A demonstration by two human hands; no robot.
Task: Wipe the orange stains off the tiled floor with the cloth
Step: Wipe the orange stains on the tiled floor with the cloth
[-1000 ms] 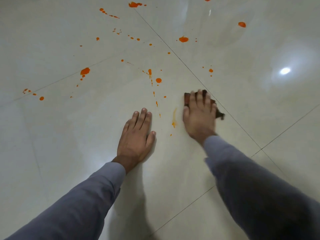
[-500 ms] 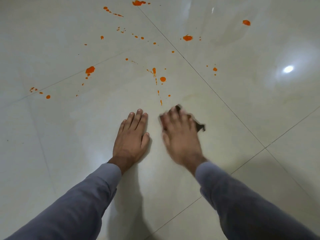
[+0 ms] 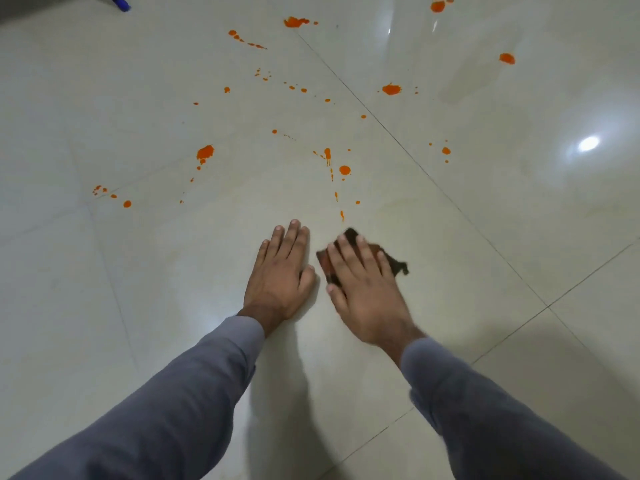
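A dark brown cloth [image 3: 393, 263] lies on the pale tiled floor [image 3: 138, 306], mostly covered by my right hand [image 3: 363, 289], which presses it down with straight fingers. My left hand [image 3: 280, 275] rests flat on the floor just left of the cloth. Orange stains spread over the tiles beyond both hands: a small streak [image 3: 342, 215] right ahead of the cloth, a round spot [image 3: 344, 170], a bigger blotch [image 3: 205, 152] to the left and a splash [image 3: 391, 89] farther back.
More orange drops [image 3: 127, 203] sit at the far left, others [image 3: 506, 58] at the far right. A blue object [image 3: 119, 3] pokes in at the top left edge. A lamp's reflection [image 3: 588, 143] glares on the right tile.
My right hand slid the cloth from the right toward my left hand, across the smeared streak, which is gone. My left hand stayed flat on the floor.
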